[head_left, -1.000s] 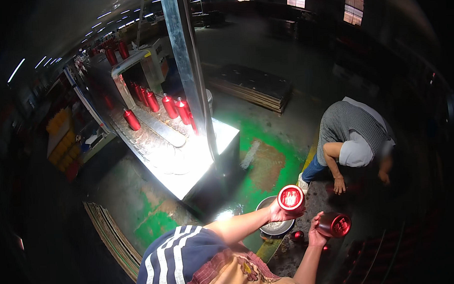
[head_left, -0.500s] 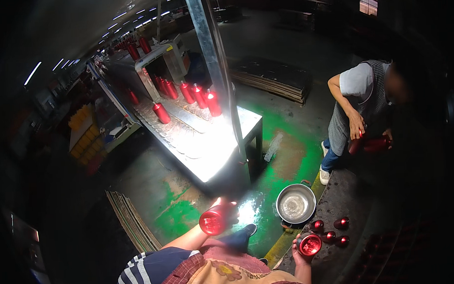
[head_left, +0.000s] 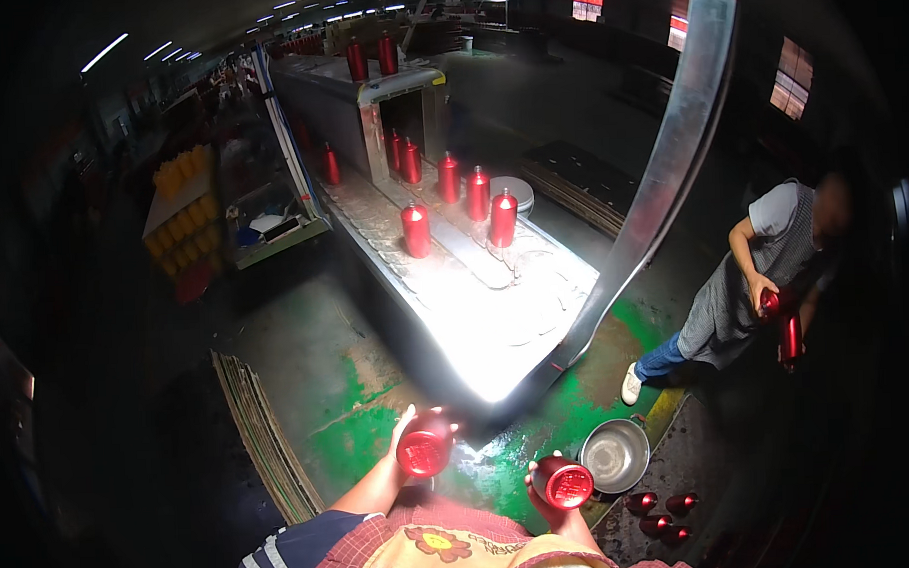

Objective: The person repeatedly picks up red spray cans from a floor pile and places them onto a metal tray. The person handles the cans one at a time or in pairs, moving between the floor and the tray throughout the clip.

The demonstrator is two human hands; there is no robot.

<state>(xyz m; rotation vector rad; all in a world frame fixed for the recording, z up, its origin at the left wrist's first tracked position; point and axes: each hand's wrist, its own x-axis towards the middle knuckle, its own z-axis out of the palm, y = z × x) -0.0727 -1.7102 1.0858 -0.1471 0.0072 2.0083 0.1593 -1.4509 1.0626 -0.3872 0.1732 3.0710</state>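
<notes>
My left hand (head_left: 404, 432) is closed round a shiny red metal bottle (head_left: 424, 453), its round base facing me. A second red bottle (head_left: 564, 482) is gripped by my right hand (head_left: 535, 486), also with its base turned toward me. Both are held in front of my apron, apart from each other. Beyond them, several red bottles (head_left: 416, 230) with narrow necks stand upright on a brightly lit conveyor table (head_left: 496, 333). Several more red bottles (head_left: 655, 524) sit close together on a dark surface to the right of my right hand.
A grey metal pot (head_left: 617, 457) stands at the right. Behind it, a person in a checked apron (head_left: 726, 305) holds red bottles. A metal post (head_left: 661, 187) rises by the conveyor's corner. Stacked flat sheets (head_left: 265, 436) lie at the left; the conveyor enters a box-shaped tunnel (head_left: 368, 87).
My view has turned to the right and up. My right hand has brought its bottle leftward, away from the bottles on the dark surface. The left hand still holds its bottle.
</notes>
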